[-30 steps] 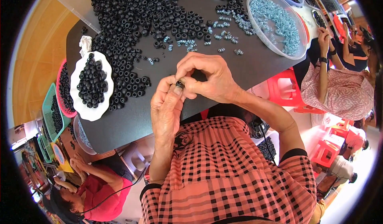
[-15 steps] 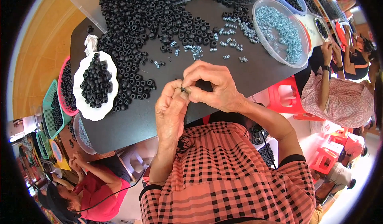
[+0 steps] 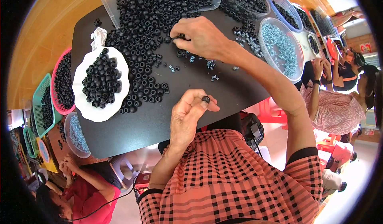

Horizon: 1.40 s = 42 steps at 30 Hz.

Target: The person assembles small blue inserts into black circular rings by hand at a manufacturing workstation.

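Note:
My left hand (image 3: 187, 114) is raised over the table's front edge, pinching a small round black piece (image 3: 205, 99) with a hole between thumb and fingertips. My right hand (image 3: 201, 38) reaches out over the far part of the table, at the edge of a heap of similar black pieces (image 3: 155, 28). Its thumb and fingers are curled toward each other, with something dark between them that I cannot make out. Short bluish metal coil springs (image 3: 211, 64) lie loose by and below my right wrist; some are hidden under the hand.
A white scalloped plate (image 3: 81, 108) holds black pieces at the left, beside crumpled white tissue (image 3: 98, 36). A clear tub (image 3: 295, 76) of springs stands right. A clear bin (image 3: 105, 4) spills black pieces at the back. Co-workers sit left and right; red stools (image 3: 271, 114) stand at right.
My hands were together before my chest and have parted. The right has moved out to the edge of the black heap; the left has shifted slightly right, still pinching a black piece.

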{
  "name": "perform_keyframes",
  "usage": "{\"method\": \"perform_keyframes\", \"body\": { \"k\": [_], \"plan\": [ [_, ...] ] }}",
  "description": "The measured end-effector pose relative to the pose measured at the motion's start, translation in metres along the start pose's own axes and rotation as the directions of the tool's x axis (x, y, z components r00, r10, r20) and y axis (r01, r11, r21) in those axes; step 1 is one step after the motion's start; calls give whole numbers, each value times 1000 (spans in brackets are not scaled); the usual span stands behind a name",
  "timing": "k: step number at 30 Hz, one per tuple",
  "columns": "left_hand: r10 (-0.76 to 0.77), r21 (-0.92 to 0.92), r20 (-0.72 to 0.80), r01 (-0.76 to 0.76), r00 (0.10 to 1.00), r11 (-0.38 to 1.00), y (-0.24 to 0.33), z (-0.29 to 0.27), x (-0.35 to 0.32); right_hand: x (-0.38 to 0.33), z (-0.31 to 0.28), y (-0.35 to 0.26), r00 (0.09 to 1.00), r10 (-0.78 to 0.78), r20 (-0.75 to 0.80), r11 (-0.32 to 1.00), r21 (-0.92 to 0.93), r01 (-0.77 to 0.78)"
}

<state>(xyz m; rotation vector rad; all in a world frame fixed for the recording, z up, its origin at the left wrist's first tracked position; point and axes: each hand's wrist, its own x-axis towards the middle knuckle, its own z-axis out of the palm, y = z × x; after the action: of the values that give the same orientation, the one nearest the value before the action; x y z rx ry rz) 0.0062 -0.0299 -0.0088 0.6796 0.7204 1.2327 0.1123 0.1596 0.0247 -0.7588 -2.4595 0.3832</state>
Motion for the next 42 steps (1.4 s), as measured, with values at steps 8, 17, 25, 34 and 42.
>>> {"method": "perform_keyframes", "body": {
  "k": [8, 17, 25, 34, 42],
  "plan": [
    [-38, -15, 50, 39, 998, 999, 1, -2, 0, 10, 10, -9, 978, 100, 182, 938, -346, -31],
    [57, -173, -14, -59, 998, 983, -3, -3, 0, -49, -28, -64, 840, 505, 199, 672, 519, -528],
    [2, -126, -22, -4, 1000, 992, -4, -4, 2, -102, -19, -100, 828, 544, 140, 507, 731, -456],
    [22, -40, -49, -24, 999, 999, -3, 5, 3, -117, -21, -105, 808, 586, 61, 530, 726, -439],
    [63, 94, -59, -57, 996, 994, -6, 5, 0, -123, -17, -112, 826, 553, -107, 654, 671, -350]
  ]
}}
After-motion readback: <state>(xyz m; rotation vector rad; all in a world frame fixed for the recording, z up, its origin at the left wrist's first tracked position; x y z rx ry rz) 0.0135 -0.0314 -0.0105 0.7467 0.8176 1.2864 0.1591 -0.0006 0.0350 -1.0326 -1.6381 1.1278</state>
